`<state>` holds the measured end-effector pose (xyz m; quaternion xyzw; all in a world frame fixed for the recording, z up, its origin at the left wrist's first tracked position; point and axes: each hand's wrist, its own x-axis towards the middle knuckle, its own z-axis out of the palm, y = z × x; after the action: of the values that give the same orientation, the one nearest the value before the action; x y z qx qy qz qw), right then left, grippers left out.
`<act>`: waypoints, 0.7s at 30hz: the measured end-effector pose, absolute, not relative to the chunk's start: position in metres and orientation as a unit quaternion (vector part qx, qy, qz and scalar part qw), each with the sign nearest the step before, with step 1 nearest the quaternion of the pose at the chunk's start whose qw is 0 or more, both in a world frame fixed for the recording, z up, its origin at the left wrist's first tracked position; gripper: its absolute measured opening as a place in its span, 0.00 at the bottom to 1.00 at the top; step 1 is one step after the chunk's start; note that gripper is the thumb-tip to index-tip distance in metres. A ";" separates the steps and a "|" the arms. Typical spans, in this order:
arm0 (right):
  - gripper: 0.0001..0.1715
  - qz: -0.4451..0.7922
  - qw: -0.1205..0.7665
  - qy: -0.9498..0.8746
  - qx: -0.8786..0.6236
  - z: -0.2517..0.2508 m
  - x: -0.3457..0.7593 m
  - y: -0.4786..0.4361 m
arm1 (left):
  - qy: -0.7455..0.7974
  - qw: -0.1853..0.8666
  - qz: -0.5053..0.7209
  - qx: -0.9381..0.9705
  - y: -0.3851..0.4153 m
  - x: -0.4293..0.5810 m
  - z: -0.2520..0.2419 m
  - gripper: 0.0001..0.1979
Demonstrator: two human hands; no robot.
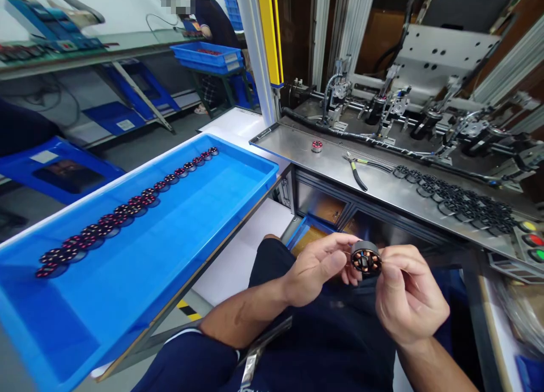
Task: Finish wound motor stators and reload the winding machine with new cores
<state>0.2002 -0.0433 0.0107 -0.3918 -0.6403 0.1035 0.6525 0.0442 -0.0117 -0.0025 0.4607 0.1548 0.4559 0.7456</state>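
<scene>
Above my lap, my left hand [317, 267] grips a round black motor stator [364, 258] by its left side, thumb in front and fingers behind. Copper windings show inside its dark ring. At the stator's right edge my right hand [410, 293] is closed in a pinch, with what looks like a thin copper wire end between thumb and forefinger. On the metal worktop beyond lie cutting pliers [356, 171] with yellow-and-black handles. A single red-and-silver wound part [317, 147] stands to their left.
Many black rings [459, 202] crowd the right of the metal worktop [293, 140]. On the left, a blue tray [182, 228] holds a row of wound parts [123, 213]. A winding machine [395, 106] stands behind, control buttons [533, 240] at right. Another person [216, 18] sits far back.
</scene>
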 end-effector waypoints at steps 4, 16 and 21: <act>0.12 0.079 0.617 -0.675 -0.397 0.016 0.205 -0.045 | 0.109 0.778 0.423 0.452 -0.007 0.044 -0.004 0.24; 0.11 0.059 0.574 -0.682 -0.449 0.030 0.212 -0.050 | 0.086 0.766 0.449 0.452 -0.006 0.038 0.005 0.17; 0.11 0.098 0.579 -0.699 -0.408 0.031 0.216 -0.052 | 0.070 0.788 0.495 0.361 -0.010 0.046 0.009 0.22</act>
<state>0.2164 -0.0519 0.0313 -0.4081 -0.6988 0.0984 0.5793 0.0456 -0.0100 0.0085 0.3609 0.0698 0.4946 0.7876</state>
